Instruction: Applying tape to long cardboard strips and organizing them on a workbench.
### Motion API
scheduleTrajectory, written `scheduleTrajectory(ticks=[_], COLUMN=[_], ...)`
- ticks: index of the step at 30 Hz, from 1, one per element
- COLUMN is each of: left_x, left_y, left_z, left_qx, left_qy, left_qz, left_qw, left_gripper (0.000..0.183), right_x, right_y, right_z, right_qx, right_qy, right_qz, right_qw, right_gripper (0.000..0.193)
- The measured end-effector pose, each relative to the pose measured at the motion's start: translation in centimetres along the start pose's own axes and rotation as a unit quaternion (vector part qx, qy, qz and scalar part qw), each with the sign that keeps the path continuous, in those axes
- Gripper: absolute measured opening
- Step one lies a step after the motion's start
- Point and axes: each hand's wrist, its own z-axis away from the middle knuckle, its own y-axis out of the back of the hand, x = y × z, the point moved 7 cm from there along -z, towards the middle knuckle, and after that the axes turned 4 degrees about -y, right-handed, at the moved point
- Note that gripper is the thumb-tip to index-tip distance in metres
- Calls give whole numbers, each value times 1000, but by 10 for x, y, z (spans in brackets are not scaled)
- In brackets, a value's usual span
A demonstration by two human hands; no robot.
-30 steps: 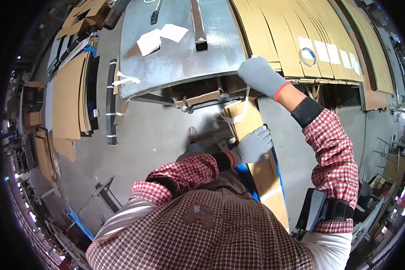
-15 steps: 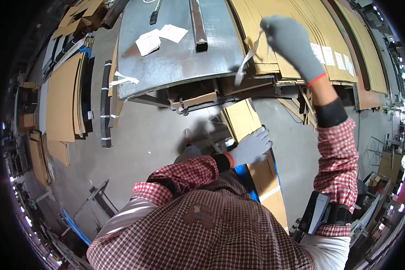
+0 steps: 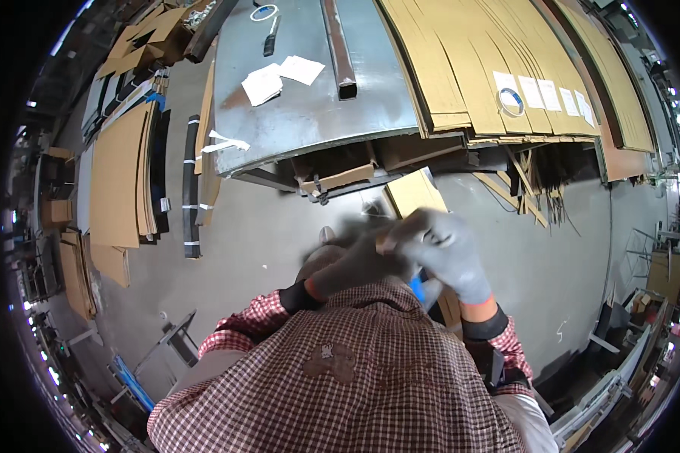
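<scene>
I'm holding my left hand (image 3: 359, 266) and right hand (image 3: 449, 253) close together (blurred; grips I cannot tell) | one tube (image 3: 338, 53), one ring (image 3: 264, 19) lying on worktop (image 3: 317, 113) | sheets (image 3: 530, 93) showing unreadable print

You're in an industrial workshop or packing area: a scuffed metal worktop (image 3: 317, 109) sits at top centre, carrying a square metal tube (image 3: 338, 45). Flat cardboard (image 3: 453, 68) is piled at upper right, more cardboard sheets (image 3: 117, 177) stand at left, and your right hand (image 3: 442, 245) wears a grey work glove (image 3: 467, 275) above the grey floor (image 3: 257, 234).
</scene>
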Motion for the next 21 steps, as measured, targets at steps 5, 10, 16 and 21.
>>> scheduleTrajectory(ticks=[5,10,16,21], left_x=[-62,-144,-299,-376], left_y=[86,158,309,351], left_z=[57,63,52,6], left_qx=[166,101,-7,-7], left_qy=[246,209,145,195], left_qz=[16,-103,-515,-482], left_qw=[955,967,845,854], left_gripper=[26,27,17,55], right_x=[93,152,87,103], right_y=[7,-6,-39,-10], right_z=[-43,-83,-38,37], right_qx=[50,137,93,216], right_qy=[-130,-103,-63,-180], right_qz=[-77,242,232,294], right_qw=[987,955,966,914], right_gripper=[14,32,42,37])
